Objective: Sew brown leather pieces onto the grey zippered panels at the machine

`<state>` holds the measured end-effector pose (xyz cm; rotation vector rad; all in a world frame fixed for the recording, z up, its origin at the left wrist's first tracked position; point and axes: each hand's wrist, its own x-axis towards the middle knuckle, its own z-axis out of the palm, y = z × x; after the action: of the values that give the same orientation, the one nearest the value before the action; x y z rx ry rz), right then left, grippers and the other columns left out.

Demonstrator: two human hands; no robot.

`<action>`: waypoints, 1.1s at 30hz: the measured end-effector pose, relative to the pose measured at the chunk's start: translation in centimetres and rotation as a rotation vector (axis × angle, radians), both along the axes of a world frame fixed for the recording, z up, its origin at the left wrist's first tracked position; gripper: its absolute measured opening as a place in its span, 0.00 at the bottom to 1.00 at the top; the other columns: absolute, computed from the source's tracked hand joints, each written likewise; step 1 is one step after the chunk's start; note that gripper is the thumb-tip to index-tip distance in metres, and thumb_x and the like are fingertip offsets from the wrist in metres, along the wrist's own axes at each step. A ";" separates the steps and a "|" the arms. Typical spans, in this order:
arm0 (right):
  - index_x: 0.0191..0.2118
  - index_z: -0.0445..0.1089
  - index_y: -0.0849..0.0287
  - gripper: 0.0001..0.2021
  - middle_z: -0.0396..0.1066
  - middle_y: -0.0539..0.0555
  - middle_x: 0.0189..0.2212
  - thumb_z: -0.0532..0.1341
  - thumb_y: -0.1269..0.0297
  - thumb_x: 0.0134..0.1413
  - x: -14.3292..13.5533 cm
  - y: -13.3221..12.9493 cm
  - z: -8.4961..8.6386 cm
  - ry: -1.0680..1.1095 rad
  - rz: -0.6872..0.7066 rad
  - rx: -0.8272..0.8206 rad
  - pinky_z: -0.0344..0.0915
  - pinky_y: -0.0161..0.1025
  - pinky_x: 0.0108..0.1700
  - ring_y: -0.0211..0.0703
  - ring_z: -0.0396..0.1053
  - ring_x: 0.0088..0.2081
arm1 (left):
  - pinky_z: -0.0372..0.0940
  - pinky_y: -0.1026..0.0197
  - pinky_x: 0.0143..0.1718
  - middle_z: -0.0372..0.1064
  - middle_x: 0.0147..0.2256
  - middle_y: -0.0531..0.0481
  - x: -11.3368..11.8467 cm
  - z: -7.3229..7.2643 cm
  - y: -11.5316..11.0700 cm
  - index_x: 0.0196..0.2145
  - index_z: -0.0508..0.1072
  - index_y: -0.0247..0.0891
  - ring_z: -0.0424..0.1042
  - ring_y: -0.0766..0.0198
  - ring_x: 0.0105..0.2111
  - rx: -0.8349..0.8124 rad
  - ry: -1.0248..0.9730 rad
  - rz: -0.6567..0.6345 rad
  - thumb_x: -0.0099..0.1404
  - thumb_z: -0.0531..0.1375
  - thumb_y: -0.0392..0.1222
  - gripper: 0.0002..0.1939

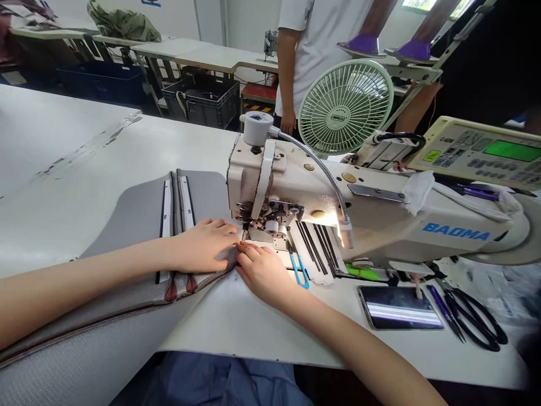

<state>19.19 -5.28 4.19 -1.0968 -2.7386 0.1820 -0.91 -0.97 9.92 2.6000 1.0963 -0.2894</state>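
A large grey fabric panel [127,220] with brown-piped edges lies on the white table, its right end at the foot of a sewing machine [270,203]. My left hand [205,246] rests flat on the panel, fingers stretched towards the needle area. Close to those fingertips, my right hand [262,272] pinches the panel's edge just in front of the presser foot. Two white strips with dark borders [165,208] run across the panel left of the needle. The needle tip itself is hard to make out.
Blue thread snips [299,269] and black strips [316,248] lie right of the needle. Farther right are a phone [399,307] and black scissors [473,316]. A green fan [346,107] and control panel [486,149] stand behind the machine. A person [321,51] stands beyond the table.
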 end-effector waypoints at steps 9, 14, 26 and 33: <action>0.41 0.68 0.63 0.11 0.71 0.60 0.38 0.58 0.60 0.62 8.0 2.0 1.9 -0.286 -0.667 0.114 0.59 0.38 0.35 0.49 0.69 0.39 | 0.60 0.41 0.54 0.63 0.57 0.35 1.2 -0.7 -1.7 0.40 0.70 0.36 0.62 0.40 0.57 0.077 0.044 0.014 0.59 0.60 0.47 0.14; 0.34 0.69 0.62 0.10 0.72 0.58 0.32 0.52 0.68 0.63 8.6 3.5 1.5 -0.344 -0.682 0.095 0.50 0.37 0.28 0.44 0.68 0.31 | 0.58 0.42 0.57 0.62 0.58 0.35 0.8 -1.6 -2.3 0.36 0.69 0.36 0.55 0.42 0.63 0.120 -0.012 0.022 0.62 0.56 0.46 0.11; 0.30 0.62 0.56 0.12 0.62 0.47 0.22 0.52 0.60 0.64 14.1 -8.4 5.3 0.206 -0.656 -0.670 0.54 0.33 0.27 0.37 0.62 0.24 | 0.60 0.46 0.56 0.62 0.61 0.42 0.7 -1.8 -2.5 0.38 0.70 0.38 0.57 0.45 0.63 0.079 -0.057 -0.034 0.63 0.56 0.41 0.07; 0.32 0.75 0.61 0.14 0.75 0.55 0.29 0.63 0.53 0.57 15.2 -13.8 5.4 0.430 -0.270 -1.589 0.67 0.35 0.35 0.43 0.75 0.34 | 0.60 0.51 0.44 0.71 0.43 0.44 1.2 -1.2 -2.1 0.31 0.67 0.38 0.65 0.49 0.52 0.051 -0.061 -0.067 0.62 0.54 0.36 0.03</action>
<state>34.41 -19.04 9.61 -1.3086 -1.6321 2.3837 0.26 -3.08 8.69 2.6750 1.0107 -0.1976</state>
